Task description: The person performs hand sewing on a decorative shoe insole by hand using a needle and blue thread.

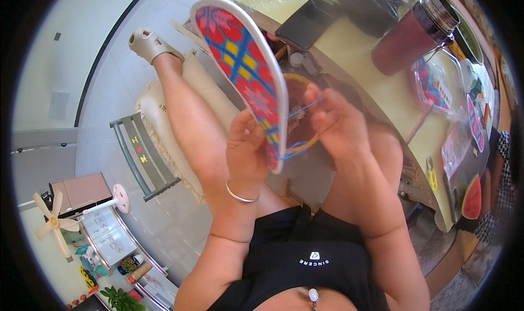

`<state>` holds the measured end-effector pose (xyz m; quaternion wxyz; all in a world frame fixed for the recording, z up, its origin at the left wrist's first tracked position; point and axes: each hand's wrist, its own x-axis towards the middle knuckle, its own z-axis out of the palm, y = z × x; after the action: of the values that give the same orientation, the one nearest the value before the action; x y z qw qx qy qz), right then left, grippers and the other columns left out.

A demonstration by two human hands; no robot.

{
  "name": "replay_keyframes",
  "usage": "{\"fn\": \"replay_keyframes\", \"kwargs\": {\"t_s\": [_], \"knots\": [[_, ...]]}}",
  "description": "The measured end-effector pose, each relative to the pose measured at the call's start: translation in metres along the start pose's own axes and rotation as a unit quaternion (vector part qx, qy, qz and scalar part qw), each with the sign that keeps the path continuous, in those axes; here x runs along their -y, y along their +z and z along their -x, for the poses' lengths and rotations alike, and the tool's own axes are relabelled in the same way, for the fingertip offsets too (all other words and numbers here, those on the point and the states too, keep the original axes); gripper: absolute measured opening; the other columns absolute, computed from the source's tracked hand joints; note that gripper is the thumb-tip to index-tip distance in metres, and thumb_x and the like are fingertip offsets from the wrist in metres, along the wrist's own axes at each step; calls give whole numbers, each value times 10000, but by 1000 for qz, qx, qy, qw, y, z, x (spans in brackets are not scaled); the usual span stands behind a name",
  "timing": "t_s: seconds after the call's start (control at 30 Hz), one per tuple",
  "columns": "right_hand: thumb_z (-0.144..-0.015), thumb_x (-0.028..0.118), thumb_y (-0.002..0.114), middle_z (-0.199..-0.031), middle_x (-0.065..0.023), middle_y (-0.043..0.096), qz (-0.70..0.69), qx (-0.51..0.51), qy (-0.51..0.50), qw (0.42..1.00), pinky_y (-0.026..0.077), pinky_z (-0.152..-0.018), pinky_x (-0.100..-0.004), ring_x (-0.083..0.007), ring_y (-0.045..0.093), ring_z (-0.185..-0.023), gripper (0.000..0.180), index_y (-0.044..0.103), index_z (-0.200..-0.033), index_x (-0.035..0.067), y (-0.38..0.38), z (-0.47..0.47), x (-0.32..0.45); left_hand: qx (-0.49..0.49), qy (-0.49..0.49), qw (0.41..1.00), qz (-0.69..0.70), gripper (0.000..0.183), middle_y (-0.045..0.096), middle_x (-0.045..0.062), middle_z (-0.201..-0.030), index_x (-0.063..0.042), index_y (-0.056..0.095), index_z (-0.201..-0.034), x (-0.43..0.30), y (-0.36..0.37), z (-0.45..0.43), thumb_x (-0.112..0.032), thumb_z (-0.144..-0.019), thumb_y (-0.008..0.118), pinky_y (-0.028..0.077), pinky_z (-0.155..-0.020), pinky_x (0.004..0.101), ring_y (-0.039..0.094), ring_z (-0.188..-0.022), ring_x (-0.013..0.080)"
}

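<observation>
My left hand [245,151] grips the lower part of an embroidered insole [245,71] by its edge. The insole stands tilted, its red, blue and yellow flower pattern facing left, with a white border around it. To the right of it, my right hand [344,125] is slightly blurred, with its fingers pinched on a blue thread [305,109]. That thread runs back towards the insole, and more of it loops near the insole's lower end. Whether a needle is between my fingers cannot be seen. Below the hands is a round container with a tan rim [299,77], partly hidden.
On the table [356,61] at right are a phone [307,21], an open maroon flask [411,39], a plastic box of yarn [436,84], yellow-handled thread snips [431,175], another patterned insole [475,122] and a watermelon slice [472,198]. My leg rests on a cushioned chair [143,155].
</observation>
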<state>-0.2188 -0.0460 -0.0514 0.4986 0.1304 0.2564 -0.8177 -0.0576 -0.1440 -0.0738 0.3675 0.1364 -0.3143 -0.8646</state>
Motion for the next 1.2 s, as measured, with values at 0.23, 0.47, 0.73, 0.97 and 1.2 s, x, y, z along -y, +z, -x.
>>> {"fn": "replay_keyframes", "kwargs": {"t_s": [0.23,0.47,0.73,0.97,1.2], "knots": [[-939,93,580,-746,-14,540,47,-49,-436,897,327,-484,-222,-75,456,-593,85,585,-974,16,-19,18,119,-51,-51,975,211,357,472,11,-655,-71,597,-1219,-41,-28,-29,-246,-907,595,364,-688,294,388,-626,120],[-914,33,592,-822,-9,580,484,-16,-424,765,414,-579,-235,-91,506,-665,103,635,-1008,43,27,34,10,59,-205,907,363,394,481,31,-703,-98,549,-1340,3,-25,-14,-246,-981,481,376,-712,307,394,-661,133],[-705,3,696,-795,-76,595,630,133,-553,529,493,-580,-335,-244,604,-698,149,661,-838,60,22,20,-36,33,-245,881,404,464,500,43,-733,-67,539,-1342,16,-3,0,-373,-1006,444,416,-680,263,445,-689,151],[-680,6,699,-761,-55,576,628,154,-552,526,486,-564,-325,-238,592,-682,160,663,-822,71,23,21,-37,-8,-235,899,369,444,475,33,-689,-51,568,-1305,13,2,3,-358,-1009,444,399,-653,230,438,-682,130],[-665,-1,698,-755,-53,570,622,166,-554,528,484,-558,-323,-235,588,-672,170,659,-817,64,21,20,-38,1,-230,906,356,440,475,29,-690,-43,564,-1306,14,1,3,-348,-1009,450,396,-652,222,438,-680,123]]}}
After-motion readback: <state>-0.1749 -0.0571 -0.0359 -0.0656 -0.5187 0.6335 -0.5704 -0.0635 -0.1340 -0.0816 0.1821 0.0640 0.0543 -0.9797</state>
